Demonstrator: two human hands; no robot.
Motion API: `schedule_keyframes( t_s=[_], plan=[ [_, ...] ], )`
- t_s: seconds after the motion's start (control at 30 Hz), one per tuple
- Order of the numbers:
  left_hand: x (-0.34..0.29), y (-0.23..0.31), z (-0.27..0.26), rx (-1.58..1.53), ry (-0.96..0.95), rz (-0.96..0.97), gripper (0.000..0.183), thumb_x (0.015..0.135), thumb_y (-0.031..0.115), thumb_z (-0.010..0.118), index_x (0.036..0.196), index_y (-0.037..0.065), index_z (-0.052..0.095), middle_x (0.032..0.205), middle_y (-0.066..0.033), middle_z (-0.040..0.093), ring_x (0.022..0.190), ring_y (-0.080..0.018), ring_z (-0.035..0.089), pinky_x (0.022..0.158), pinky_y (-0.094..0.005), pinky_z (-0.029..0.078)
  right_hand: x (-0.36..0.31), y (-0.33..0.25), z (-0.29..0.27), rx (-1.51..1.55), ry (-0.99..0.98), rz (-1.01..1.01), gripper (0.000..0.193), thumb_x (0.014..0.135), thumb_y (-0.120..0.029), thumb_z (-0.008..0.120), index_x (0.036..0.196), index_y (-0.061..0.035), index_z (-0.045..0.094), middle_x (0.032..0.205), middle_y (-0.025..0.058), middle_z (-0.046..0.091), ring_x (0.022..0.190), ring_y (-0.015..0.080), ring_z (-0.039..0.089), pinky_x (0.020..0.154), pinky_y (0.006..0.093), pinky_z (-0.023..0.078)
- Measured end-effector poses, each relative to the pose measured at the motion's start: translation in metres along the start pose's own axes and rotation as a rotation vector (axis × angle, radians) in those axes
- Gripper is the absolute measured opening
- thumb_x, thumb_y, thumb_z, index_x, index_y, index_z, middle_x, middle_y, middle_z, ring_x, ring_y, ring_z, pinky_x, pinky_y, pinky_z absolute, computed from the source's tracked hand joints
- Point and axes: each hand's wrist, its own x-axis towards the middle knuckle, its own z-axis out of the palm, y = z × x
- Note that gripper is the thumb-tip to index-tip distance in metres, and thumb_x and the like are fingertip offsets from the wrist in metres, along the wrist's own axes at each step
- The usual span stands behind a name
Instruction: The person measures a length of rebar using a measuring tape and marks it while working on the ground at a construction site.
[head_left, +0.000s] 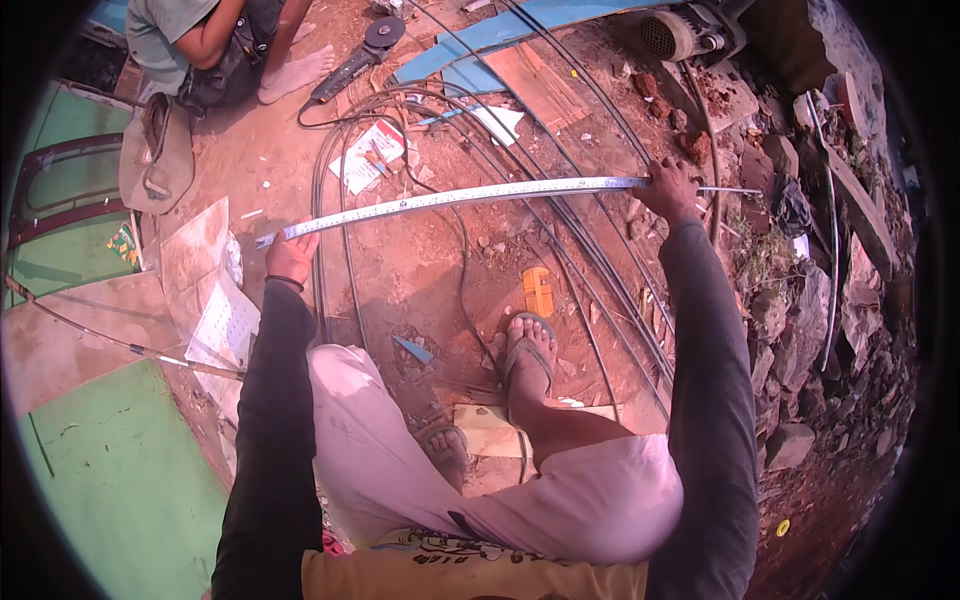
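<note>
The measuring strip (450, 198) spans from left grip (290, 257) to right grip (670, 190), both closed on it near its ends, which likely keeps it straight; a thin rod (735, 190) juts beyond the right grip.

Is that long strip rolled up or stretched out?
Stretched out: the strip runs from the left hand across to the right hand.

The view comes from the left of 2 wide fisheye cameras worn side by side on the person's head. It looks down past the shirt (470, 578) to the ground (400, 270), upright and unmirrored. The left hand (291, 258) and right hand (672, 188) are fairly near; the field reaches out to another person (165, 30) at top left. Edges curve toward the round rim.
</note>
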Motion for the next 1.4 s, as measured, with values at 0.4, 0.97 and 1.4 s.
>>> schedule_keyframes(
  t_s=[0.4,0.97,1.4],
  plan=[
    [0.017,-0.002,0.002,0.013,0.040,-0.007,0.040,0.102,0.028,0.028,0.114,-0.007,0.042,0.132,-0.0293,0.048,0.126,-0.0403,0.047,0.109,-0.0511,0.037,0.001,0.005,0.010,-0.081,0.071,-0.032,0.046,0.072,-0.047,0.072,0.100,-0.0113,0.064,0.110,0.0105,0.058,0.114,0.0359,0.049,0.088,0.0567,0.042],
    [0.012,0.001,0.014,-0.035,0.036,0.021,0.046,0.103,0.030,0.032,0.128,-0.009,0.035,0.136,-0.0247,0.044,0.129,-0.0365,0.044,0.111,-0.0476,0.036,-0.003,0.021,0.018,-0.038,0.089,0.002,0.053,0.072,-0.049,0.071,0.109,-0.0125,0.062,0.113,0.0114,0.058,0.120,0.0335,0.046,0.089,0.0618,0.040],
    [0.039,0.004,-0.009,-0.075,0.034,-0.032,0.044,0.102,0.029,0.031,0.125,-0.006,0.043,0.131,-0.0194,0.053,0.125,-0.0326,0.049,0.107,-0.0467,0.039,-0.012,0.012,0.012,-0.019,0.072,0.055,0.061,0.071,-0.049,0.073,0.118,-0.0132,0.059,0.121,0.0079,0.052,0.122,0.0298,0.042,0.092,0.0601,0.040]
  ],
)
